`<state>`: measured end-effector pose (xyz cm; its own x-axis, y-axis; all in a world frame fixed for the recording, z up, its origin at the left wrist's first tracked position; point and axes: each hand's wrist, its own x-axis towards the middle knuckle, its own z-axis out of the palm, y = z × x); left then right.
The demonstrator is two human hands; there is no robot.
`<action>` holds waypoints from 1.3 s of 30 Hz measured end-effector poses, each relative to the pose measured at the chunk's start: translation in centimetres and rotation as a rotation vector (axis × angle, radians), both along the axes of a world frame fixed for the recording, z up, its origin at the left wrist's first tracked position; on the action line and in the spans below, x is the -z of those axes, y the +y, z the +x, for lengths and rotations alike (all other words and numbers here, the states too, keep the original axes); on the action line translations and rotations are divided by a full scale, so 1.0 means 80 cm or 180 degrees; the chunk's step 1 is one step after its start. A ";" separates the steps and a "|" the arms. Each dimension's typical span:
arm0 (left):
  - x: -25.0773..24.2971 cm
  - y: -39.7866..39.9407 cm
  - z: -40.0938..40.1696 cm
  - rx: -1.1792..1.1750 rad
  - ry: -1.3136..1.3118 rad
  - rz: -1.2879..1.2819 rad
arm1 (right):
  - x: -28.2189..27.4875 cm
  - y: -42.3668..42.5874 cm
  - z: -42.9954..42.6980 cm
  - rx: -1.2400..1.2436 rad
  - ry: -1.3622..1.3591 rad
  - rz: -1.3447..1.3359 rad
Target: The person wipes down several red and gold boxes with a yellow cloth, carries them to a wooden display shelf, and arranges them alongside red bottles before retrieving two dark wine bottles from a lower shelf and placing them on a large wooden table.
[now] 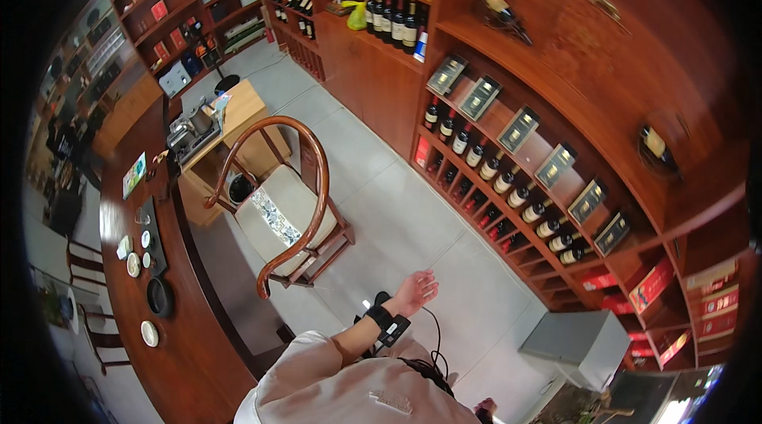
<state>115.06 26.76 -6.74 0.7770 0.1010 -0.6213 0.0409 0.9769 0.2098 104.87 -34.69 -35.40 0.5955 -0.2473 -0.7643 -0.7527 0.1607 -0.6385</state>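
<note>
My left hand (pixel 417 293) is held out in front of my body above the grey tiled floor (pixel 381 198). Its palm is partly turned up, the fingers are loosely apart, and nothing is in it. A black strap with a small black device (pixel 393 330) wraps that wrist, and a black cable (pixel 439 334) hangs beside it. Only a small part of my right hand (pixel 486 405) shows, low at the bottom edge; its fingers are too hidden to read. Nearest ahead of my left hand stands a wooden armchair (pixel 324 186) with a pale seat cushion (pixel 309 198).
A long wooden table (pixel 196 358) on the left bears a black bowl (pixel 159 297), small cups and a dark tea tray (pixel 156 239). A small cabinet (pixel 247 105) holds a kettle (pixel 201 120). Wine shelves (pixel 425 186) line the right, near a grey box (pixel 565 337).
</note>
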 end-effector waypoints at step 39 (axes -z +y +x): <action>0.005 0.798 0.272 -0.3814 0.0121 -0.0142 | -0.153 1.262 0.916 -0.4939 -0.0072 0.0486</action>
